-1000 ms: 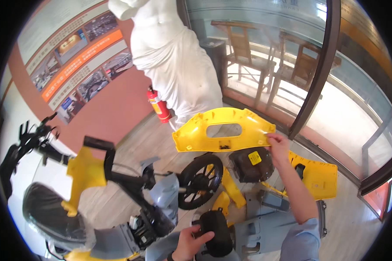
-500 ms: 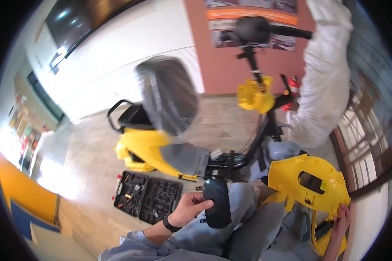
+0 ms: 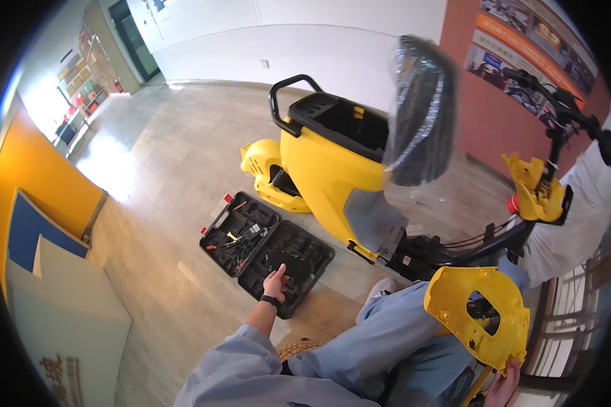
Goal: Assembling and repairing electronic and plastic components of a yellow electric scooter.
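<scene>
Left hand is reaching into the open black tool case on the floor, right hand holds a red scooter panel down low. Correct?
Not quite: the panel in the right hand is yellow, not red, as the head view shows. The rest holds: the left hand reaches into the open black tool case on the floor.

A pale tiled floor (image 3: 149,156) gleams where daylight spills in from a doorway (image 3: 61,115) at the far left. A white wall (image 3: 299,41) runs along the back, meeting a reddish-brown wall (image 3: 495,108) hung with posters (image 3: 529,47). An orange panel (image 3: 34,176) stands at the left
</scene>
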A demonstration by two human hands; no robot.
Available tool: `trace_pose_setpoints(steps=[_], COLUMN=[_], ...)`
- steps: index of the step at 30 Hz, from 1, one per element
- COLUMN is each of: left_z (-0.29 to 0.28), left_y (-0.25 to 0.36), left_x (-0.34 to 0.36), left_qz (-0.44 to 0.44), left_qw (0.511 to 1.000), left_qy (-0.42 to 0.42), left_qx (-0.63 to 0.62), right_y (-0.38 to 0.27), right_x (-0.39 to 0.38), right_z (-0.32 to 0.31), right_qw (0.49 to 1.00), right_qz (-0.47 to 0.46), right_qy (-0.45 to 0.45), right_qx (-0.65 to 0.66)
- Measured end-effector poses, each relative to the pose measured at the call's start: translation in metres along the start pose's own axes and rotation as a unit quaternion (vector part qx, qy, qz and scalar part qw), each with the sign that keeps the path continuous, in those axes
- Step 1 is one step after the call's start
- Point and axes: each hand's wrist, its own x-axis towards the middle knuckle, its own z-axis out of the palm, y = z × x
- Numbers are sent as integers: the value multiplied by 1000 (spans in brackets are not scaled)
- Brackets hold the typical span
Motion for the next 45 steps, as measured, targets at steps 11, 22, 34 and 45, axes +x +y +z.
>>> trace_pose_setpoints(steps=[11, 22, 34, 45], left_z=[-120, -157, -149, 13], left_y=[-85, -98, -77, 27], left_x=[185, 261, 239, -57], left_qz=[-101, -203, -215, -55], left_qw=[968, 938, 956, 924], left_qy=[105, 140, 155, -377], left_qx=[-207, -242, -125, 31], right_y=[-55, -133, -167, -157], right_x=[24, 19, 16, 0], right_z=[98, 157, 167, 134], right_qw=[999, 845, 814, 804], right_qz=[-3, 308, 294, 285], right_qy=[-40, 100, 34, 45], right_qx=[10, 426, 500, 520])
